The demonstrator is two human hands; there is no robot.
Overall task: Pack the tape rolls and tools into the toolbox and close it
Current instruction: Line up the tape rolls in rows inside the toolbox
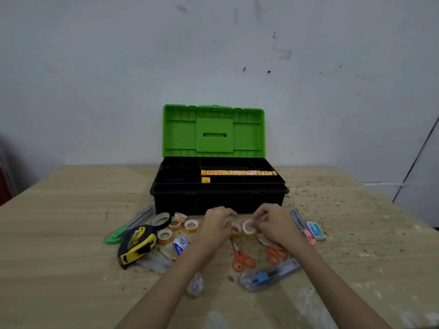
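Head view first — how much is sitting in the toolbox [219, 200] so far?

— A row of small tape rolls [238, 173] is lying in the tray, plus one lone roll [205, 179] just in front of its left end. The green lid [213, 130] is standing open at twelve o'clock, so closing is not yet done.

— And the hands?

— Both are working just in front of the box. The right hand [273, 225] is pinching a clear roll [248, 227] in its fingers; the left hand [217, 224] is curling round a second roll [235, 229] beside it.

— What is waiting on the bench [59, 233]?

— Plenty. At nine o'clock from the hands, a black tape roll [161, 220], four small rolls [183, 225], a tape measure [136, 245] and a green cutter [129, 225]. Toward six o'clock, two orange scissors [242, 257] and a blue cutter [269, 274]. At three o'clock, a pink cutter [304, 225]. I judge it well under half packed.
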